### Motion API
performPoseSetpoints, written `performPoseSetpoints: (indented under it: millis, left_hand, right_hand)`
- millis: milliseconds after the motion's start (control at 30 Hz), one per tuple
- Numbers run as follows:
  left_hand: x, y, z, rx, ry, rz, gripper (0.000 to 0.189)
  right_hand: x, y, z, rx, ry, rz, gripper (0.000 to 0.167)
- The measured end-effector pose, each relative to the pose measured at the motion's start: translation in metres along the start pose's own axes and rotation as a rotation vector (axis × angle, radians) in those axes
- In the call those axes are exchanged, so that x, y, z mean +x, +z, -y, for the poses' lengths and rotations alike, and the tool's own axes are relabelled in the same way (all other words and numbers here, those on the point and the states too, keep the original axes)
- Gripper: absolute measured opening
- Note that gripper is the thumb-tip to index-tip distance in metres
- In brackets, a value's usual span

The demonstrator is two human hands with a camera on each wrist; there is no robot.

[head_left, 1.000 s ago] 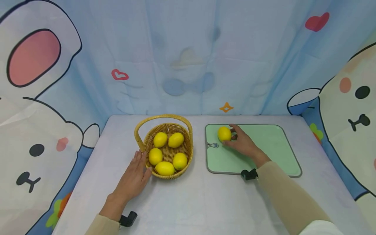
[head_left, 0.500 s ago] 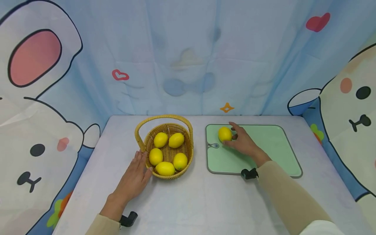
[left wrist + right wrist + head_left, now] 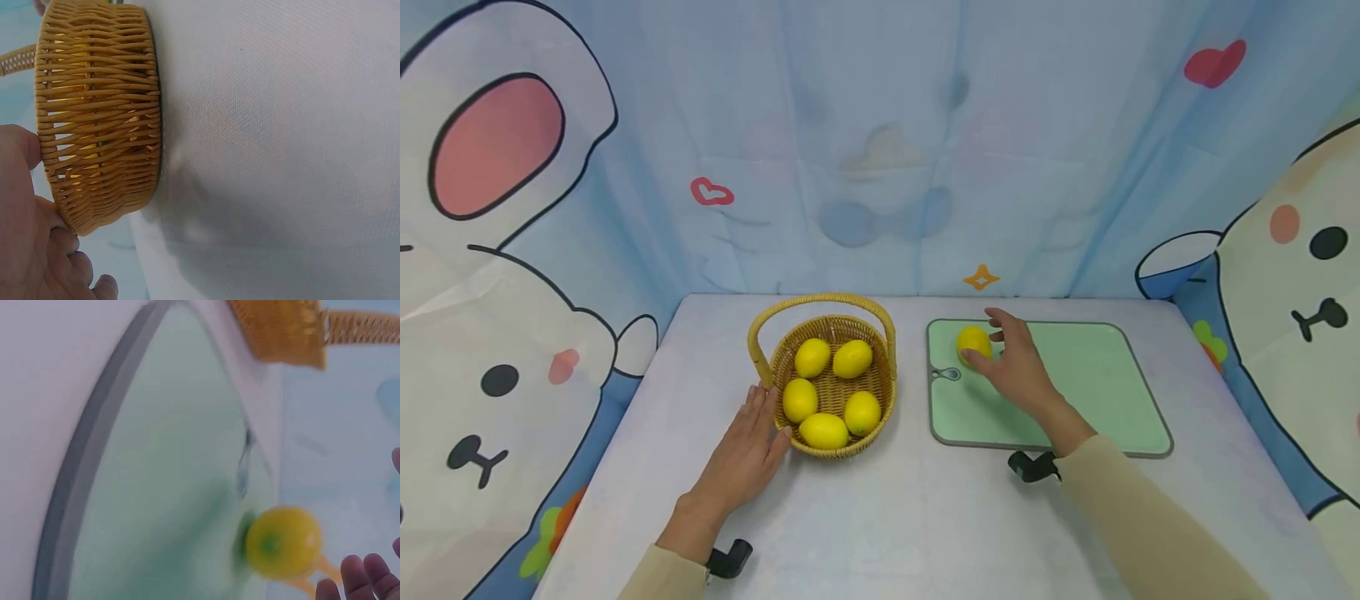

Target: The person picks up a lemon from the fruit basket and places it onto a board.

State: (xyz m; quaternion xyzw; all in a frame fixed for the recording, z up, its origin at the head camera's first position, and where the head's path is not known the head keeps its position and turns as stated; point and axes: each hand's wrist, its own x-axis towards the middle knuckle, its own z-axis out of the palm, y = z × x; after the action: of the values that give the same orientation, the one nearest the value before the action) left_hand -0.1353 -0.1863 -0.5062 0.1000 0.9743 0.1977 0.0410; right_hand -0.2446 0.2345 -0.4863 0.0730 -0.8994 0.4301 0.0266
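Observation:
On the green cutting board sits a single lemon near its far left corner. My right hand hovers at the lemon's right side, thumb and fingers spread. In the right wrist view a gap shows between the fingertips and the lemon, which stands on the board. A wicker basket with an upright handle holds several lemons. My left hand rests with straight fingers against the basket's left rim. The left wrist view shows its thumb and fingers at the rim of the woven wall.
Basket and board stand apart on a white-covered table. A grey edge runs round the board, with a small printed mark at its left. Behind the table hangs a blue curtain with cartoon prints.
My right hand has eased away from the lemon on the board, its thumb and fingers spreading wider. The lemon stays in its place. My left hand keeps its place at the basket.

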Motion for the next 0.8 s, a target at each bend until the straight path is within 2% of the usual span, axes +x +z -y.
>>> performPoseSetpoints:
  millis: [167,333,467,667,800]
  left_hand:
    - [0.0,-0.001,-0.001,-0.005,0.002,0.007,0.074]
    - [0.0,-0.002,-0.001,-0.014,0.004,0.012,0.074]
    - [0.0,-0.003,0.0,-0.012,0.001,0.02,0.074]
    - [0.0,-0.001,0.003,-0.033,-0.004,0.023,0.075]
    - [0.0,-0.001,0.003,-0.044,-0.004,0.019,0.076]
  right_hand:
    - [-0.016,0.01,0.032,0.042,-0.095,0.03,0.074]
    - [-0.03,0.028,0.071,0.047,-0.232,0.112,0.065]
    - [-0.031,0.049,0.099,0.046,-0.328,0.2,0.063]
    - [-0.026,0.081,0.129,0.061,-0.334,0.317,0.068]
    - [-0.015,0.101,0.138,0.056,-0.339,0.394,0.071]
